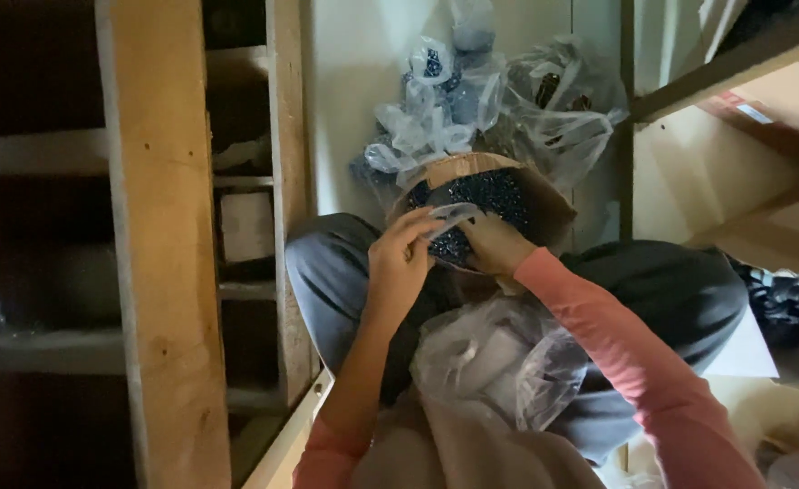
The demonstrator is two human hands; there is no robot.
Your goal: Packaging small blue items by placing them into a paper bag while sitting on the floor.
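Seemingly both hands, left hand (399, 263) and right hand (495, 246), pinch a clear bag (449, 217) over a brown box (544, 204).

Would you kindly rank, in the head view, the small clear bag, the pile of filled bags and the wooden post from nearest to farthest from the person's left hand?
1. Small clear bag, pinched by the left hand.
2. Pile of filled bags, beyond the box, up right.
3. Wooden post, far left.

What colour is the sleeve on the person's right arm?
Pink, a salmon shade; the sleeve shows best in the head view.
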